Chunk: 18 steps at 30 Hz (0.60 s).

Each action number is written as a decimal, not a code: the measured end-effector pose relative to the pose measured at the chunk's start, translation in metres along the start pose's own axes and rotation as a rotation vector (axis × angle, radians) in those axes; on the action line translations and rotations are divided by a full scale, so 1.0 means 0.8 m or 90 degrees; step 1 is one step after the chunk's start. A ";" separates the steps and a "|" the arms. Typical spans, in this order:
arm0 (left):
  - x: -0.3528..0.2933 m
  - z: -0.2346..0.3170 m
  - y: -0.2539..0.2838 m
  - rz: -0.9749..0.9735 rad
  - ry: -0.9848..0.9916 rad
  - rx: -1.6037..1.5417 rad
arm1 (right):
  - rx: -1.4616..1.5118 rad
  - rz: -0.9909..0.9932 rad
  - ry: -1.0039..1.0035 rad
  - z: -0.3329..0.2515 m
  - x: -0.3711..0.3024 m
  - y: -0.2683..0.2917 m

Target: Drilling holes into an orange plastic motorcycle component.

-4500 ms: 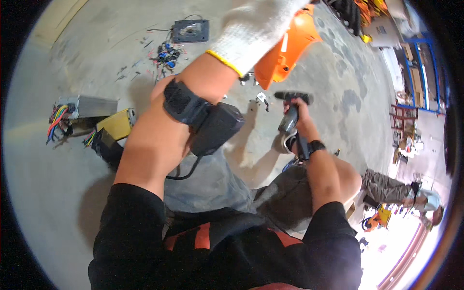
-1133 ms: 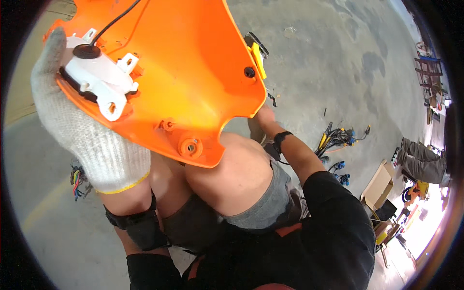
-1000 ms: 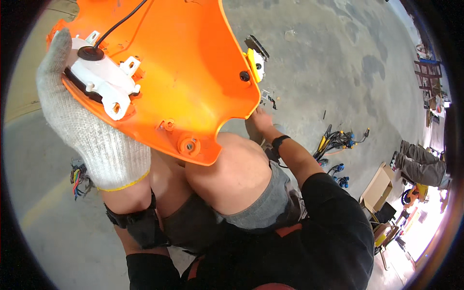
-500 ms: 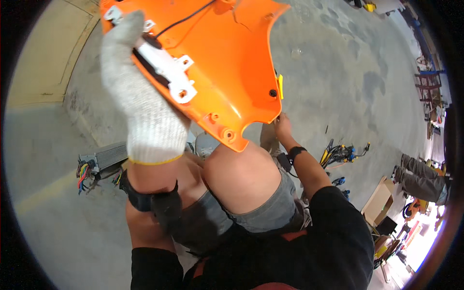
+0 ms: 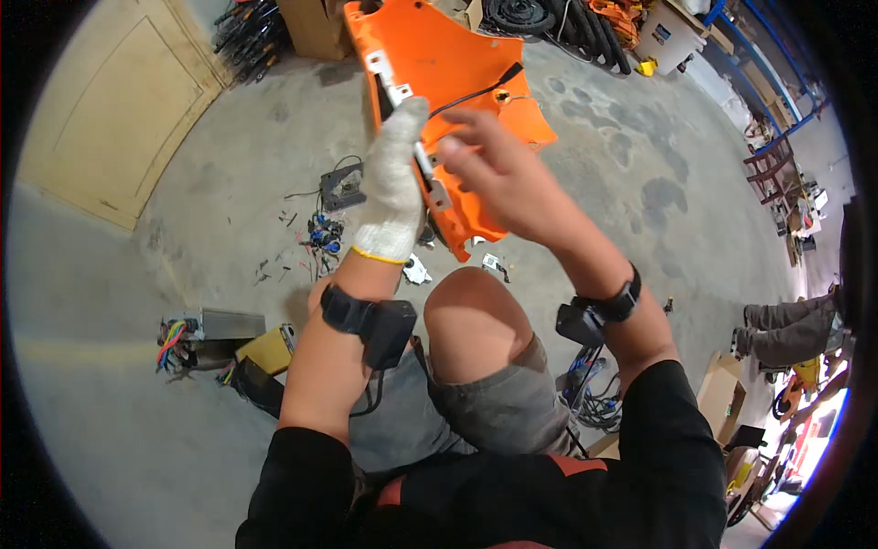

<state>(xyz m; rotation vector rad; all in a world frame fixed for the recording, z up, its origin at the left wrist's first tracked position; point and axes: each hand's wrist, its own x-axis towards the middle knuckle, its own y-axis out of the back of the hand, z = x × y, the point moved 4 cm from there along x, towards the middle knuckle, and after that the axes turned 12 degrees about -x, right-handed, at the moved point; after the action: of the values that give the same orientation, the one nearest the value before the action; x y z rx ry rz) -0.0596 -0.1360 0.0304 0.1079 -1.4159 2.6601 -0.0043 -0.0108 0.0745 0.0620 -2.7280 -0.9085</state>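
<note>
My left hand [image 5: 391, 183], in a white knit glove, grips the left edge of a large orange plastic panel [image 5: 466, 50]. I hold the panel up in front of my knees, its hollow side facing me. White mounting brackets [image 5: 380, 66] run along that edge, partly covered by the glove. A black cable [image 5: 476, 93] with a plug end crosses the inside of the panel. Bare and without a glove, my right hand [image 5: 517, 183] is over the panel's middle, fingers apart and half bent, nothing visible in them. Whether its fingertips touch the panel cannot be made out.
On the concrete floor lie small blue and black parts [image 5: 325, 233], a dark square piece [image 5: 342, 186] and a grey metal unit with coloured wires [image 5: 229, 325]. A cable bundle [image 5: 599, 398] is by my right leg. Black hoses [image 5: 594, 32] lie behind. Another person's legs [image 5: 786, 329] show at right.
The orange panel has moved farther from me and a little right, with my left hand still on its edge. My right hand has come up from beside the panel to in front of it.
</note>
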 end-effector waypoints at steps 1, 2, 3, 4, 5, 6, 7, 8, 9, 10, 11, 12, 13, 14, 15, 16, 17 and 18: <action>-0.014 -0.010 -0.005 0.039 0.066 -0.013 | -0.017 -0.038 0.000 0.012 -0.009 -0.015; -0.015 -0.016 -0.002 0.022 0.013 -0.046 | -0.033 -0.083 0.007 0.013 -0.017 -0.027; -0.005 -0.017 0.004 0.023 -0.001 -0.007 | -0.045 -0.096 0.010 0.007 -0.020 -0.028; -0.016 -0.016 -0.002 -0.011 -0.040 0.027 | 0.044 -0.115 0.010 0.011 -0.027 -0.029; -0.028 -0.008 -0.007 -0.045 -0.083 0.068 | 0.144 -0.129 0.010 0.014 -0.032 -0.034; -0.032 -0.009 0.001 -0.039 -0.074 0.126 | 0.142 -0.143 -0.001 0.015 -0.035 -0.038; -0.034 -0.003 0.013 -0.031 -0.067 0.186 | 0.208 -0.161 0.015 0.010 -0.036 -0.044; -0.044 0.005 0.001 -0.031 -0.019 0.134 | 0.269 -0.164 0.031 0.011 -0.036 -0.041; -0.049 0.001 0.005 -0.028 0.033 0.099 | 0.209 -0.132 0.016 0.022 -0.035 -0.041; -0.049 0.006 0.005 -0.033 0.078 0.069 | 0.208 -0.120 0.016 0.020 -0.032 -0.041; -0.043 0.006 0.005 -0.054 0.021 0.062 | 0.127 -0.147 0.018 0.018 -0.030 -0.043; -0.045 0.003 0.004 -0.064 0.026 0.065 | 0.046 -0.174 0.020 0.015 -0.032 -0.044; -0.049 0.009 -0.005 -0.101 -0.098 0.180 | 0.155 -0.200 -0.011 0.008 -0.036 -0.044; -0.054 0.016 -0.015 -0.137 -0.224 0.294 | 0.155 -0.195 -0.009 0.006 -0.039 -0.044; -0.052 0.016 -0.019 -0.142 -0.224 0.294 | 0.270 -0.176 -0.084 0.009 -0.040 -0.044; -0.053 0.013 -0.020 -0.136 -0.208 0.257 | 0.384 -0.162 -0.161 0.013 -0.045 -0.046; -0.053 0.012 -0.020 -0.129 -0.191 0.220 | 0.410 -0.149 -0.164 0.015 -0.049 -0.049; -0.052 0.012 -0.018 -0.122 -0.175 0.183 | 0.409 -0.152 -0.164 0.016 -0.048 -0.047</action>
<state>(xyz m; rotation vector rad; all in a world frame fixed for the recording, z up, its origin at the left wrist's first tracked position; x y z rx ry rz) -0.0162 -0.1391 0.0426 0.6255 -1.0103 2.7435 0.0278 -0.0290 0.0334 0.4248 -3.1897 -0.0485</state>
